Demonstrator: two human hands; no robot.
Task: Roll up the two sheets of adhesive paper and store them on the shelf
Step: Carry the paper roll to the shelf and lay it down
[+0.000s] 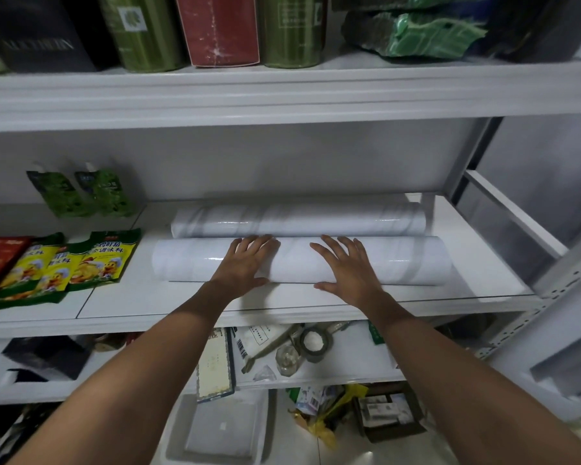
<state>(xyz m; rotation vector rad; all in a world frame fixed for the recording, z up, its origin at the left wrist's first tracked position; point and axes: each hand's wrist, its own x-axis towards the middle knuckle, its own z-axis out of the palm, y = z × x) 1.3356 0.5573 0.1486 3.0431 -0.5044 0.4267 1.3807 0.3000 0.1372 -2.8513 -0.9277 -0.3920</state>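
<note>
Left hand [247, 260] & right hand [346, 266], fingers spread flat, rest on front marble-print roll [299, 263], mid-frame on white shelf [182, 303]; 2nd roll [299, 219] touching just behind.

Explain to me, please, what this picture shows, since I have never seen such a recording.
There is no machine here: a person wears a camera on the head, which looks down at their own bare arms. The left hand and the right hand lie flat on the front roll of white marbled paper on the shelf. A second roll lies just behind it. Nothing is gripped. To the left lie yellow packets and green pouches.
</note>
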